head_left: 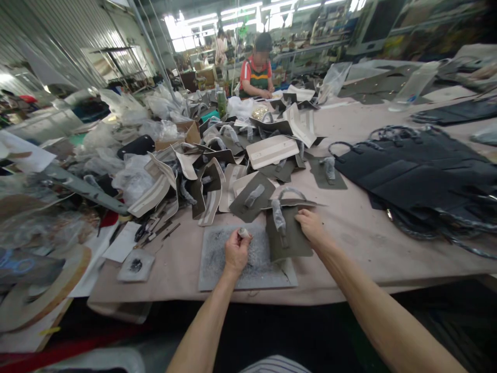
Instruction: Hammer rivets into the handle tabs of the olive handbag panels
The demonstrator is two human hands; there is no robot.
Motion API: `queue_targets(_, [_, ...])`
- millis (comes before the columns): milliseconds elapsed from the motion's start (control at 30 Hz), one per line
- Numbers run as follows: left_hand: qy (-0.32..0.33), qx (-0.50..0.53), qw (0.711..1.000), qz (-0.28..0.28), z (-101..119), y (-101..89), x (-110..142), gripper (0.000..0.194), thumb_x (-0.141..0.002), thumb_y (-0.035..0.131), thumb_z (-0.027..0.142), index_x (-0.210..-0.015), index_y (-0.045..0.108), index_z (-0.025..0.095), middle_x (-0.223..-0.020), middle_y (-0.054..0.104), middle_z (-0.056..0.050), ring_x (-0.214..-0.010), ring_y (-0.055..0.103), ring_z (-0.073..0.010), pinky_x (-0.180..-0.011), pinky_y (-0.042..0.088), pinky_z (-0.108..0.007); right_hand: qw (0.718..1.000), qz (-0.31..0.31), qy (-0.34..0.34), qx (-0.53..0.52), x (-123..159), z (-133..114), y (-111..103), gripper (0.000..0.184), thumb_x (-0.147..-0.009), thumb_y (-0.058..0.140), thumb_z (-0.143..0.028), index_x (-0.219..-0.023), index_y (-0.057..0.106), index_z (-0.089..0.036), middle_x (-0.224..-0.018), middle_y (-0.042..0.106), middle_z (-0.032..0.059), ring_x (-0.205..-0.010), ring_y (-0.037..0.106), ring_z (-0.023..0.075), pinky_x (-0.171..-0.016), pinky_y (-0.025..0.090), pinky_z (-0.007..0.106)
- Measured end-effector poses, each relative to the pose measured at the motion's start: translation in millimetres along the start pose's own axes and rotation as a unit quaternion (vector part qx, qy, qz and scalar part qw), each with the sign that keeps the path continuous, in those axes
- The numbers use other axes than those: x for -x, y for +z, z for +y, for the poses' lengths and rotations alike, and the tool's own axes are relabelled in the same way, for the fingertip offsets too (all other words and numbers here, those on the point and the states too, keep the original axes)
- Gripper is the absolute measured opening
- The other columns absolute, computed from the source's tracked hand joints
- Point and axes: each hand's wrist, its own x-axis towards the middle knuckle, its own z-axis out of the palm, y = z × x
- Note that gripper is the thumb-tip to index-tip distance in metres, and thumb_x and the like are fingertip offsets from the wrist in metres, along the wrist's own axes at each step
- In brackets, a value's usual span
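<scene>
My right hand (pixel 310 226) pinches the right edge of a dark olive-grey bag panel (pixel 293 238). This panel carries a looped handle (pixel 278 217) wrapped in clear plastic, and its lower part hangs over the right side of a grey, black-specked board (pixel 215 259). Above that board, my left hand (pixel 236 252) is closed around a small cylindrical object (pixel 244 233) with a pale round end; the rest of it is hidden by my fingers. Another olive panel (pixel 252 197) with a plastic-wrapped handle lies just beyond the board.
Behind the board spreads a pile of similar panels (pixel 272 151), some with cream undersides. Black bags (pixel 419 171) are stacked at right. On the left lie hand tools (pixel 155 233), a small stained white block (pixel 135 265) and a tape roll (pixel 73 285). A person (pixel 256 72) works across the table.
</scene>
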Motion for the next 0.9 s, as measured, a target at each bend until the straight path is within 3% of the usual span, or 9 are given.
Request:
queue_targets(67, [0.003,0.001,1.000,0.004,-1,-0.3,1,0.020,-0.085,0.069,0.034,-0.094,0.066,0.017,-0.087,0.074,-0.007,-0.082,0.071,-0.0211,-0.080,0.056,-0.032,0.999,-0.032,0.012,0.020,10,0,3,0.014,-0.075,0.047,-0.033,-0.066,0.041,-0.024,-0.052,0.045,-0.0032,-0.050,0.046,0.0137,-0.046,0.032,0.023])
queue_targets(200, [-0.001,0.036,0.999,0.014,-3,-0.8,2,0.019,-0.086,0.069,0.033,-0.095,0.067,0.017,-0.089,0.074,-0.006,-0.085,0.071,-0.0202,-0.084,0.056,-0.032,0.992,-0.087,0.017,0.094,59,22,12,0.017,-0.079,0.049,-0.027,-0.064,0.044,-0.022,-0.057,0.052,-0.0006,-0.055,0.050,0.0156,-0.052,0.032,0.025])
queue_targets(367, [-0.014,0.094,0.995,0.022,9,3.0,-4,0.024,-0.084,0.071,0.036,-0.098,0.067,0.016,-0.091,0.074,-0.006,-0.085,0.071,-0.0195,-0.086,0.056,-0.032,0.977,-0.042,0.019,0.207,92,39,18,0.017,-0.089,0.048,-0.023,-0.072,0.048,-0.021,-0.063,0.053,0.0024,-0.062,0.051,0.0182,-0.059,0.025,0.029])
queue_targets(500, [-0.026,0.129,0.991,-0.037,23,19.5,-12,0.038,-0.082,0.073,0.033,-0.114,0.061,0.016,-0.093,0.076,-0.007,-0.087,0.073,-0.0197,-0.085,0.057,-0.032,0.932,0.003,-0.019,0.363,103,40,32,0.017,-0.097,0.044,-0.029,-0.087,0.055,-0.021,-0.066,0.059,0.0061,-0.059,0.056,0.0212,-0.057,0.026,0.031])
queue_targets(567, [-0.034,0.133,0.988,-0.070,23,29.6,-13,0.038,-0.082,0.073,0.031,-0.114,0.059,0.016,-0.092,0.076,-0.007,-0.087,0.073,-0.0199,-0.085,0.057,-0.033,0.918,0.033,-0.045,0.392,108,39,37,0.018,-0.098,0.043,-0.032,-0.097,0.057,-0.019,-0.073,0.063,0.0084,-0.059,0.059,0.0225,-0.055,0.030,0.031])
queue_targets(667, [-0.040,0.121,0.988,-0.092,14,39.4,-12,0.028,-0.083,0.071,0.031,-0.105,0.061,0.016,-0.092,0.075,-0.008,-0.087,0.073,-0.0206,-0.085,0.057,-0.034,0.927,0.103,-0.145,0.331,110,36,36,0.025,-0.098,0.041,-0.029,-0.114,0.056,-0.016,-0.093,0.066,0.0143,-0.075,0.065,0.0262,-0.063,0.044,0.036])
queue_targets(733, [-0.032,0.106,0.989,-0.101,9,40.7,-10,0.023,-0.085,0.069,0.030,-0.101,0.061,0.017,-0.093,0.075,-0.008,-0.087,0.072,-0.0209,-0.086,0.057,-0.035,0.934,0.111,-0.250,0.229,107,32,34,0.034,-0.098,0.039,-0.028,-0.127,0.052,-0.015,-0.118,0.062,0.0187,-0.104,0.063,0.0301,-0.084,0.051,0.042])
queue_targets(800, [-0.019,0.086,0.990,-0.108,7,39.5,-9,0.019,-0.086,0.067,0.029,-0.100,0.062,0.017,-0.094,0.074,-0.008,-0.089,0.072,-0.0207,-0.087,0.057,-0.034,0.931,0.062,-0.329,0.146,103,30,35,0.041,-0.099,0.041,-0.030,-0.137,0.047,-0.018,-0.137,0.054,0.0175,-0.128,0.052,0.0303,-0.104,0.044,0.048])
queue_targets(900, [-0.007,0.057,0.992,-0.112,7,37.6,-10,0.015,-0.089,0.065,0.029,-0.098,0.064,0.017,-0.093,0.074,-0.007,-0.090,0.071,-0.0205,-0.089,0.056,-0.034,0.917,-0.022,-0.377,0.131,102,37,45,0.043,-0.098,0.047,-0.033,-0.138,0.048,-0.020,-0.141,0.055,0.0139,-0.134,0.048,0.0290,-0.114,0.035,0.053])
